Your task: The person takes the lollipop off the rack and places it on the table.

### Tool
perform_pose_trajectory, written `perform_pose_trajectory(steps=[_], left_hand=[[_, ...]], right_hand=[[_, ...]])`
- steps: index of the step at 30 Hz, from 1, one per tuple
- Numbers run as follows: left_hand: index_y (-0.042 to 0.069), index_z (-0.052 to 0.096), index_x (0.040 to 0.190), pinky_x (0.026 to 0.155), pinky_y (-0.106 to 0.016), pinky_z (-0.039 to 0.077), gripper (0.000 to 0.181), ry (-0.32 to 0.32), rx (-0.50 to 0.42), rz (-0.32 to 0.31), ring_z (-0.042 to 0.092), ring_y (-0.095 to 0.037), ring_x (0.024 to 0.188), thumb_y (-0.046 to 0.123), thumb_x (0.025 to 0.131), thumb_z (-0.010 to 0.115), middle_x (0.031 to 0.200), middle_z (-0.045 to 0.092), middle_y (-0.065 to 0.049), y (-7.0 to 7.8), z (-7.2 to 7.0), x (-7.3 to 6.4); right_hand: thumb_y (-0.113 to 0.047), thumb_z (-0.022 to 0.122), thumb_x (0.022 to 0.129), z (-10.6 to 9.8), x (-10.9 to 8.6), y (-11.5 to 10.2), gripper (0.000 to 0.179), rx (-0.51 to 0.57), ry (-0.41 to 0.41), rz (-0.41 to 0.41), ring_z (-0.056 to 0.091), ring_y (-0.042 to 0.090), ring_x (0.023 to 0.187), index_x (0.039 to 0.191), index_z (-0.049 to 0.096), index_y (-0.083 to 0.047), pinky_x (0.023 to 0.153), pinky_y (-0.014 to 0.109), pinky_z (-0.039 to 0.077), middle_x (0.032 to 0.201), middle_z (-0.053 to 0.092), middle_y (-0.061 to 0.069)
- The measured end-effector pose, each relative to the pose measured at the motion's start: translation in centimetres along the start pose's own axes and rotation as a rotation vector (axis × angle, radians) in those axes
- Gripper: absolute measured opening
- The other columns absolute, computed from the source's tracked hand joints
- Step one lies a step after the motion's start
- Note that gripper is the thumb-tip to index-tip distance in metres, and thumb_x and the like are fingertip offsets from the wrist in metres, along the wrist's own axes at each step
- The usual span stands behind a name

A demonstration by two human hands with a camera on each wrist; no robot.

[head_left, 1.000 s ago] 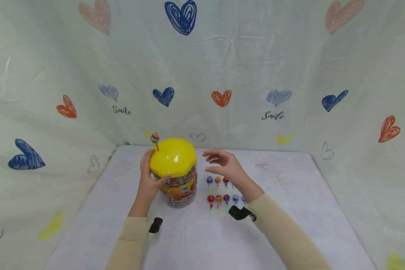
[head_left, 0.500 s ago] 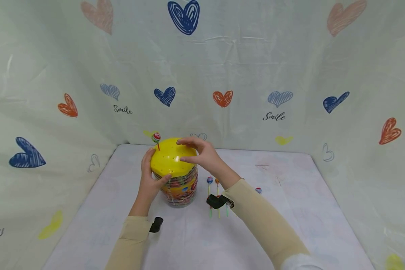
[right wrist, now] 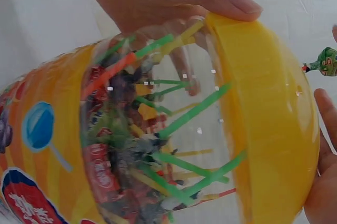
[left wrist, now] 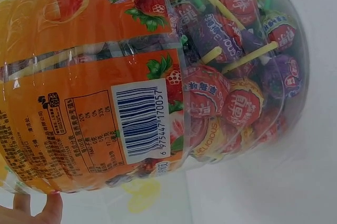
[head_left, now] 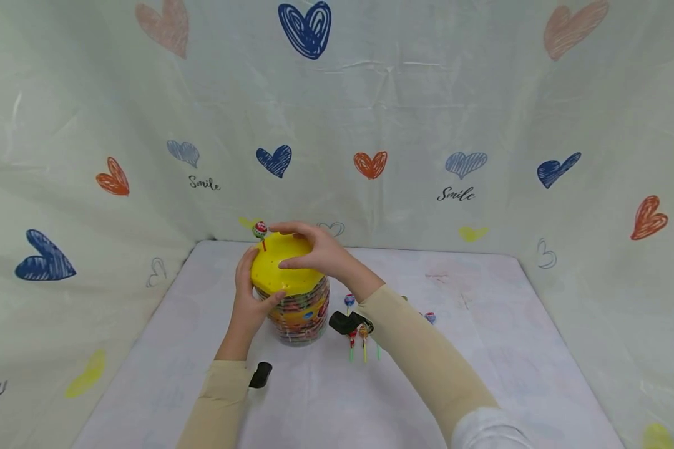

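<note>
A clear plastic jar full of wrapped lollipops stands on the table, with an orange printed label and a domed yellow lid. My left hand grips the jar at its left side just under the lid, thumb in front. One lollipop with a green and red wrapper sticks up from the lid's far left part by its red stick. Over the lid reaches my right hand, thumb and fingers spread apart and holding nothing. Its fingertips are close to that lollipop, which shows in front of the fingers in the right wrist view.
Several lollipops lie in rows on the white table right of the jar, partly hidden by my right sleeve. A cloth printed with hearts hangs behind and at both sides.
My right hand has moved left from beside the jar to over its lid, near the upright lollipop. The right sleeve now covers more of the rows. My left hand keeps its grip.
</note>
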State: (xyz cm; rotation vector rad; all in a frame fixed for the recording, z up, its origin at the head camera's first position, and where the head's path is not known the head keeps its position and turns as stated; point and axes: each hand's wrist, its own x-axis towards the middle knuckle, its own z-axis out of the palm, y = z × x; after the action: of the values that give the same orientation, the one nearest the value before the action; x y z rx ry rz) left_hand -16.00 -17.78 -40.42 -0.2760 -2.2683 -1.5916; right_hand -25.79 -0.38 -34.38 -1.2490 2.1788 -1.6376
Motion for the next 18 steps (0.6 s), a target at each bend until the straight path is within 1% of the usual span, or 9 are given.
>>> perform_pose_trajectory(steps=[4, 8, 10, 13, 18], left_hand=[[0.003, 0.017, 0.153, 0.114, -0.062, 0.012, 0.085, -0.004, -0.004, -0.01, 0.011, -0.036, 0.145, 0.002, 0.086, 0.069, 0.159, 0.003, -0.018, -0.1, 0.0, 0.0], [0.003, 0.017, 0.153, 0.113, -0.062, 0.012, 0.085, -0.004, -0.018, 0.004, 0.01, -0.037, 0.145, 0.002, 0.086, 0.069, 0.159, 0.003, -0.018, -0.2, -0.1, -0.1], [0.002, 0.017, 0.153, 0.113, -0.063, 0.012, 0.085, -0.002, -0.025, 0.02, 0.01, -0.037, 0.145, 0.001, 0.086, 0.07, 0.158, 0.003, -0.02, -0.2, -0.1, -0.1], [0.001, 0.018, 0.153, 0.113, -0.064, 0.012, 0.086, 0.0, -0.028, 0.033, 0.01, -0.038, 0.144, 0.002, 0.085, 0.07, 0.158, 0.004, -0.02, -0.3, -0.1, -0.1], [0.003, 0.017, 0.154, 0.113, -0.062, 0.012, 0.086, -0.003, -0.027, 0.017, 0.011, -0.037, 0.145, 0.002, 0.086, 0.071, 0.159, 0.004, -0.018, -0.2, -0.1, 0.0]], right_hand=[[-0.016, 0.076, 0.083, -0.2, 0.6, -0.4, 0.064, -0.008, -0.088, -0.017, 0.042, 0.011, 0.128, 0.142, 0.051, -0.019, 0.105, 0.032, 0.039, 0.142, 0.05, -0.009], [-0.016, 0.075, 0.084, -0.3, 1.2, -0.8, 0.067, -0.017, -0.146, -0.001, 0.041, 0.008, 0.13, 0.145, 0.048, -0.02, 0.106, 0.035, 0.038, 0.145, 0.047, -0.009], [-0.018, 0.075, 0.084, -0.4, 1.3, -1.0, 0.067, -0.035, -0.157, 0.014, 0.041, 0.008, 0.13, 0.146, 0.047, -0.021, 0.106, 0.036, 0.038, 0.145, 0.047, -0.008], [-0.018, 0.075, 0.084, -0.4, 1.6, -1.2, 0.067, -0.053, -0.163, 0.014, 0.041, 0.009, 0.13, 0.145, 0.048, -0.02, 0.108, 0.035, 0.036, 0.145, 0.047, -0.007], [-0.017, 0.075, 0.084, -0.3, 1.9, -1.2, 0.066, -0.059, -0.152, -0.009, 0.042, 0.008, 0.13, 0.145, 0.048, -0.018, 0.11, 0.03, 0.032, 0.144, 0.048, -0.006]])
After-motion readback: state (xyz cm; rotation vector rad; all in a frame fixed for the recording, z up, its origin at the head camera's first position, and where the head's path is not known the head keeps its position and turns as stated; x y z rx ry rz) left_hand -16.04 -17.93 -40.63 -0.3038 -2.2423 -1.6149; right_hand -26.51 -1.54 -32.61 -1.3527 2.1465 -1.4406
